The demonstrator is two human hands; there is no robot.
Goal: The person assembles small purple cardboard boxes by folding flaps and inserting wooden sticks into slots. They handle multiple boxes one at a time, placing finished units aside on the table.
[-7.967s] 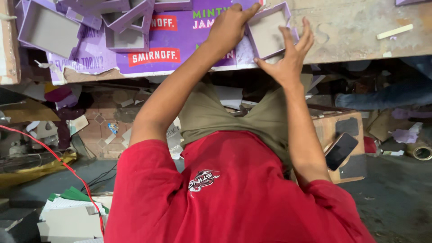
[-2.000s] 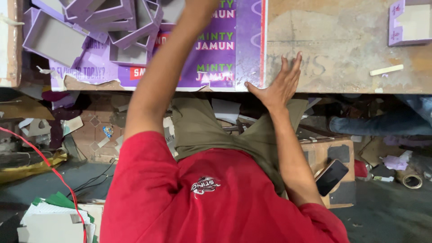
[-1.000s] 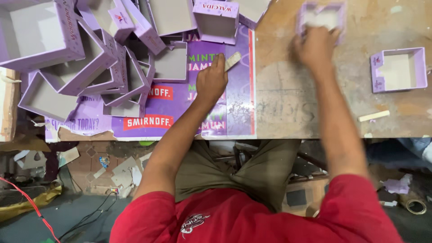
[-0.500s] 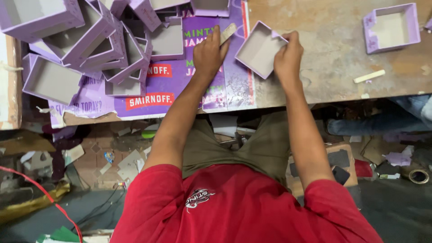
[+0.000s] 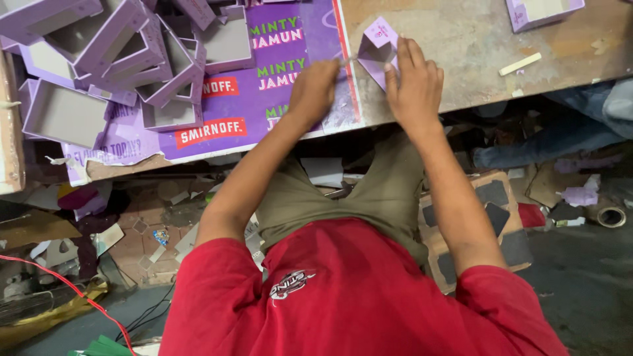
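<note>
A small purple cardboard box (image 5: 376,47) with a grey inside stands tipped on its edge on the worn wooden table (image 5: 475,46). My right hand (image 5: 414,82) lies over its near side and holds it, fingers spread along the wall. My left hand (image 5: 315,89) is curled just left of the box, on the purple printed sheet (image 5: 264,99). It pinches a thin stick (image 5: 346,62) whose tip points at the box.
A heap of several finished purple boxes (image 5: 132,59) fills the table's left part. Another purple box (image 5: 541,10) and a cream stick (image 5: 519,64) lie at the far right. Below the table edge are my knees, scraps, a tape roll (image 5: 611,216) and a red cable (image 5: 72,290).
The box lay flat and open side up between my hands; now it is tipped on its edge under my right hand. The view has moved closer.
</note>
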